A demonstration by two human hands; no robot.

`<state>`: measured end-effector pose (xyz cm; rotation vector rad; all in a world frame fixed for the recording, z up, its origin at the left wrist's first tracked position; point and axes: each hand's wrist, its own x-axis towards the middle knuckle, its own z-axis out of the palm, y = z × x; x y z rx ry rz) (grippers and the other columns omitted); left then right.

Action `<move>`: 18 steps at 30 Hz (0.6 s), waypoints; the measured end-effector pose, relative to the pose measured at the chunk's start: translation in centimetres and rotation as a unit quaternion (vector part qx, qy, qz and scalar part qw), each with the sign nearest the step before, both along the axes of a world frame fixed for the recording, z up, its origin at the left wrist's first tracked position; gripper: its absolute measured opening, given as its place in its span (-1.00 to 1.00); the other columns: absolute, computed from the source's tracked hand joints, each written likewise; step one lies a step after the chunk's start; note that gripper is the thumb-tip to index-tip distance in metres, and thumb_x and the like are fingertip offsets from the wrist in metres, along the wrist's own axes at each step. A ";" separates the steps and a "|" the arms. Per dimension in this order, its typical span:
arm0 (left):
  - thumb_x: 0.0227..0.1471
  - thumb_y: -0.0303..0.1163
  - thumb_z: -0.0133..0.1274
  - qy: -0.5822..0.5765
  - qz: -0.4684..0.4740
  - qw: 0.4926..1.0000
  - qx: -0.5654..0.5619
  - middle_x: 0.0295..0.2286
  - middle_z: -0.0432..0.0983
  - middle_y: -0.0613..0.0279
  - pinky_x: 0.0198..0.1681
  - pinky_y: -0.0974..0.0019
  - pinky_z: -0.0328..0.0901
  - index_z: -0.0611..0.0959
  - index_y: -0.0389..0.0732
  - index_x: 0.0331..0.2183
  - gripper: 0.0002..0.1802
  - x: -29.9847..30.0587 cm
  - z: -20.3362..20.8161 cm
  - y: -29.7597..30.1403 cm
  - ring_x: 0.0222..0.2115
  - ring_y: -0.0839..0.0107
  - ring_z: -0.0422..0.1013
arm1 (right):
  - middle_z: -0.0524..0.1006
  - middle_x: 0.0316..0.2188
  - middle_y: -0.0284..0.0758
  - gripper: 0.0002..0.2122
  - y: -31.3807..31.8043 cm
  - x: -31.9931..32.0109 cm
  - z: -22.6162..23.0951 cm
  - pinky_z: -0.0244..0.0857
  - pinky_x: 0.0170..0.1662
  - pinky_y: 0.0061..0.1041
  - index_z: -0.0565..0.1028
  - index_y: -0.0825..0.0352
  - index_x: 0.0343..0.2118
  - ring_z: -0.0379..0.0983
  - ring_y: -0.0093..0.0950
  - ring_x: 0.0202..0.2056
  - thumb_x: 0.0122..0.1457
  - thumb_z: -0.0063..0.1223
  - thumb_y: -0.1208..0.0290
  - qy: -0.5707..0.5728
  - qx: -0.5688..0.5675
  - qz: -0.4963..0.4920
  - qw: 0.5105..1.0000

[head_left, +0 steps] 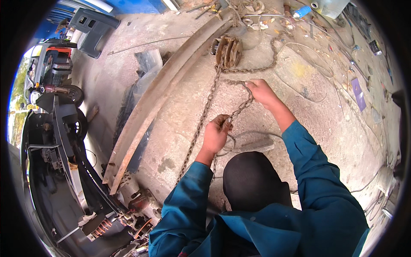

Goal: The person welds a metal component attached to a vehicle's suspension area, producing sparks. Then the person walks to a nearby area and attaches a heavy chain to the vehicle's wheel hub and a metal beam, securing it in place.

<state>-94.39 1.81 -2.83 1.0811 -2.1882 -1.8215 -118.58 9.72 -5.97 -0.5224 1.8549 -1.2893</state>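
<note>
A rusty link chain (244,105) hangs between my two hands over the concrete floor. My left hand (216,133) is closed round its lower part, fingers pinched together. Farther ahead and to the right, my right hand (260,91) grips the same chain near its upper bend, and a short piece runs off to the left from there. Beyond my hands lies a rusty chain hoist block (227,51). One long length of chain (201,122) stretches from the block toward me, passing left of my left hand. Another length curves away to the block's right.
A long rusty steel beam (167,83) lies diagonally on my left. Past it are a stripped vehicle body (55,171) and a grey plastic part (92,30). Loose cable (314,64), a blue can (302,12) and scrap litter the floor at right and far side.
</note>
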 end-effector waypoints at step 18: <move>0.41 -0.17 -0.01 0.095 0.144 0.983 0.062 -0.47 0.66 0.20 -0.18 0.33 0.40 0.69 -0.33 -0.30 -0.59 4.3 -0.7 -1.2 -0.40 0.50 0.50 | 0.44 -0.50 -0.43 -0.71 1.3 -2.6 -1.0 0.33 -0.30 -0.51 0.60 0.40 -0.01 0.36 -0.55 -0.42 0.39 0.05 0.29 -0.012 0.032 -0.066 0.997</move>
